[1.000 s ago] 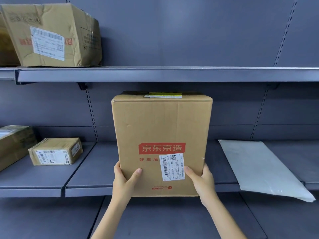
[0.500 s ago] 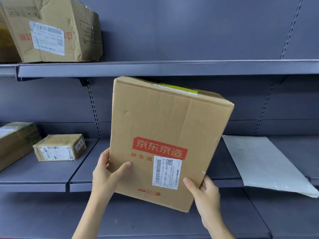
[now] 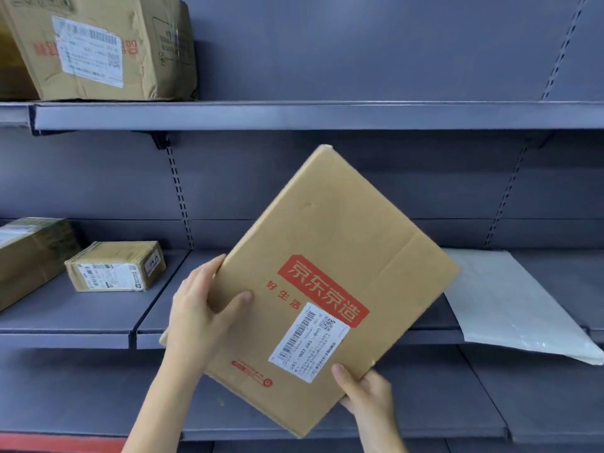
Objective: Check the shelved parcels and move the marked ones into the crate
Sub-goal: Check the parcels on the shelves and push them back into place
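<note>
A brown cardboard parcel (image 3: pixel 330 256) with a red printed logo and a white barcode label is held in the air before the grey shelves, tilted clockwise with one corner pointing up. My left hand (image 3: pixel 202 308) grips its left edge, thumb on the front face. My right hand (image 3: pixel 366 392) grips its lower right edge, thumb on the front near the label. No crate is in view.
A small taped box (image 3: pixel 114 268) and a larger box (image 3: pixel 29 253) sit on the middle shelf (image 3: pixel 81 318) at left. A white poly mailer (image 3: pixel 510 305) lies at right, overhanging the edge. A dented carton (image 3: pixel 101 47) stands on the top shelf.
The parcel was lifted off the middle shelf and turned clockwise, from upright to steeply tilted. My left hand rose along its left edge; my right hand dropped lower.
</note>
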Action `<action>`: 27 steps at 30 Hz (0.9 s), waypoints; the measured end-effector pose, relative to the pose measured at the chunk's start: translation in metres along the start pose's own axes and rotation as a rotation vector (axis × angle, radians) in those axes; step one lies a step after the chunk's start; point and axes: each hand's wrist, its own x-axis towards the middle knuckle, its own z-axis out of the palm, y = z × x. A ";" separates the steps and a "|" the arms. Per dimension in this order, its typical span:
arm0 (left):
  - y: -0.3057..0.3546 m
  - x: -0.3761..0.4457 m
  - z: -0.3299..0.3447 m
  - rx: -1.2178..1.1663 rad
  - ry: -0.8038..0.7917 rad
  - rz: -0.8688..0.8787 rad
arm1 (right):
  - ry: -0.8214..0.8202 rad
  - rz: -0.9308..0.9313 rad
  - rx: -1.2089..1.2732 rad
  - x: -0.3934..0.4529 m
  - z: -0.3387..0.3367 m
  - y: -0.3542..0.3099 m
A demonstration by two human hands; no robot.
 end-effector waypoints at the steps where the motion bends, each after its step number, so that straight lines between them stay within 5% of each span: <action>1: 0.006 0.005 -0.002 0.052 -0.025 0.050 | -0.031 0.033 0.055 -0.002 0.003 0.004; 10: 0.066 0.046 0.012 0.343 -0.092 0.472 | -0.252 0.137 0.343 0.017 0.019 -0.002; 17: 0.091 0.060 0.032 0.475 -0.135 0.723 | -0.211 0.248 0.556 0.030 0.029 0.002; 27: 0.081 0.064 0.060 0.600 -0.123 0.830 | -0.097 0.416 0.509 0.046 0.030 0.006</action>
